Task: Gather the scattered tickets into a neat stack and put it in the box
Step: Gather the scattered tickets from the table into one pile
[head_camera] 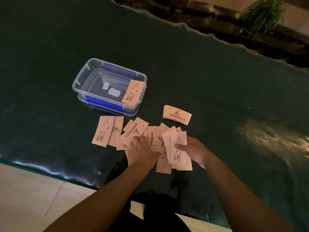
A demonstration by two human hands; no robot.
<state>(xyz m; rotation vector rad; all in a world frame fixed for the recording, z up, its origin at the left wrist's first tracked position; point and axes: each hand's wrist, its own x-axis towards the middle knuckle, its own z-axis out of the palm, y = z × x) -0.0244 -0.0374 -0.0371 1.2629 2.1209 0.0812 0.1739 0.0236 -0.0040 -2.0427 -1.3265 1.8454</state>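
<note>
Several pale pink tickets (pixel 107 131) lie scattered and overlapping on the dark green table. My right hand (pixel 195 150) holds a fanned bunch of tickets (pixel 179 149), thumb on top. My left hand (pixel 142 151) rests palm down on loose tickets at the middle of the spread, fingertips pressing one. A small squared stack of tickets (pixel 177 114) sits apart, to the right of the box. The clear plastic box (pixel 83 76) with blue clips stands open at the back left, one ticket (pixel 133 92) leaning inside against its right wall.
The table (pixel 217 89) has a wavy glossy edge; its near edge runs just under my forearms. A potted plant (pixel 264 12) stands beyond the far edge at top right. Pale floor tiles (pixel 33 198) show at lower left.
</note>
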